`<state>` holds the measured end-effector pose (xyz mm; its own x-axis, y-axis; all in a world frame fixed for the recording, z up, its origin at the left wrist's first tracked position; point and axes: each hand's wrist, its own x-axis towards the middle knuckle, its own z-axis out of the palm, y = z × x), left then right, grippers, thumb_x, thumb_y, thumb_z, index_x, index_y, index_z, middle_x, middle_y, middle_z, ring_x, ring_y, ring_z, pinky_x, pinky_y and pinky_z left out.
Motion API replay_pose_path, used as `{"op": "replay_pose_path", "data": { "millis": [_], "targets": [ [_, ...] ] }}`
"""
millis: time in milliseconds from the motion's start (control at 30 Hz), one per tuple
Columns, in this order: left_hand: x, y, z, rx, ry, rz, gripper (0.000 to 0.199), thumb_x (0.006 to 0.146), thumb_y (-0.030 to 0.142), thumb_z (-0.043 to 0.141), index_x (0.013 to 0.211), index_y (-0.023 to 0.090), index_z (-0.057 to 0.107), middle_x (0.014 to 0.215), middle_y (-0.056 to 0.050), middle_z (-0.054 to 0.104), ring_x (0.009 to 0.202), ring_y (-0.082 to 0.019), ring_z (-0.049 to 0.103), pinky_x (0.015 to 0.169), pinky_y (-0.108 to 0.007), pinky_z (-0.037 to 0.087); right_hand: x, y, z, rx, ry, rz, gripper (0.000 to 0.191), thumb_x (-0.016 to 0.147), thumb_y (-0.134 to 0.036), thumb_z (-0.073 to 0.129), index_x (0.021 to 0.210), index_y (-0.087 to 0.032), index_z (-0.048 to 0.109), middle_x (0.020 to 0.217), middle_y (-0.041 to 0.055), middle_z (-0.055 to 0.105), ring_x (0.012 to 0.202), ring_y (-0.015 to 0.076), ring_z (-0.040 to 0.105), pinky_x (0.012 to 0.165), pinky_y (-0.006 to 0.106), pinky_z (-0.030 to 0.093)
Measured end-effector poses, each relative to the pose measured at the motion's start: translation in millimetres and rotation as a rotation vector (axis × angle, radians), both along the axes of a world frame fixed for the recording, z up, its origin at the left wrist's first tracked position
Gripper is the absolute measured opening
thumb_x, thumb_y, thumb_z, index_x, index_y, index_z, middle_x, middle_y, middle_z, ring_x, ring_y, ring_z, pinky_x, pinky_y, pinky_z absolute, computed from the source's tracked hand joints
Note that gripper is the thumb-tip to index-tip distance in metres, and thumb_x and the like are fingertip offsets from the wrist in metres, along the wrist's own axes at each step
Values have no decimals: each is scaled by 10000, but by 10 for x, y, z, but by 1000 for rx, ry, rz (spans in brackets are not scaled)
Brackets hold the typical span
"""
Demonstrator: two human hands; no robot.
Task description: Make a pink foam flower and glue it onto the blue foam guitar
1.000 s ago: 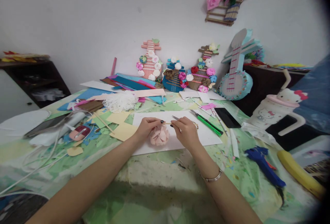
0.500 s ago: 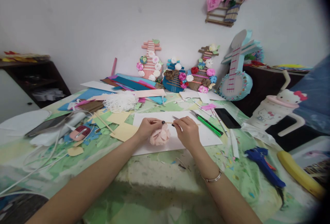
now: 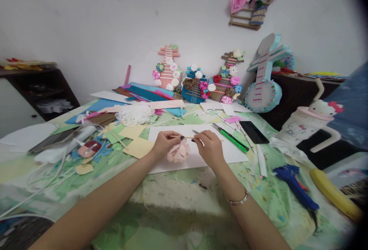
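Note:
Over a white sheet [image 3: 198, 161], a thin wooden stick [image 3: 188, 137] runs level between my hands. My left hand [image 3: 164, 143] pinches its left end with closed fingers. Its other side is pinched by my right hand [image 3: 211, 146], past which the stick's tip shows a little. A small grey pointed tip [image 3: 195, 131] juts out at the right fingers; what it belongs to is hidden. Just below the stick, beside my left fingertips, is a pale pink paper flower [image 3: 178, 151]. Whether it touches the left hand or the stick, I cannot tell.
Right of the sheet lie a green utility knife [image 3: 232, 139], a phone [image 3: 254, 132] and a blue glue gun [image 3: 296, 186]. A cup [image 3: 301, 125] stands behind. Yellow paper squares [image 3: 139, 147] and white shredded strands [image 3: 134, 112] lie left. Flowered paper instruments [image 3: 195, 85] lean on the wall.

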<state>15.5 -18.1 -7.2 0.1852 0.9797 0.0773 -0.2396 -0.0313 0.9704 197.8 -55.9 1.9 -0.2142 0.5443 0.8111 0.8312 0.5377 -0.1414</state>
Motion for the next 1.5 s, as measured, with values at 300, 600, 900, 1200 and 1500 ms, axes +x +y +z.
{"op": "replay_pose_path", "data": {
  "millis": [300,600,900,1200,1500],
  "targets": [
    [-15,4,19,52,15,6,214,508,249,816,657,124,728,593,-21,686,528,-95,566,516,-189,424,-6,-31,16,-28,-2,4,149,885,-199,532,805,-186,657,744,47,636,721,158,587,652,273,429],
    [-35,23,-8,46,34,-31,248,518,284,819,675,118,724,610,-41,693,526,-121,576,511,-220,420,-4,-40,40,-22,22,20,154,890,-203,512,812,-187,643,759,55,632,733,167,575,663,297,413],
    [-45,31,1,58,70,-48,256,524,294,820,689,122,725,619,-45,701,534,-127,586,523,-222,431,-14,-47,55,-2,39,22,128,881,-201,532,787,-183,618,754,48,625,722,167,551,666,301,380],
    [-53,23,3,64,83,-83,274,518,303,823,694,122,717,612,-46,697,530,-128,586,519,-221,425,-9,-37,42,-60,32,11,92,851,-162,555,765,-189,573,760,33,601,736,168,538,685,298,375],
    [-52,36,-17,67,92,-95,268,539,313,815,695,121,712,604,-43,687,524,-128,573,505,-222,397,-40,-82,78,-154,19,48,79,855,-156,526,791,-192,554,781,26,561,650,140,508,595,254,374]
  ]
}}
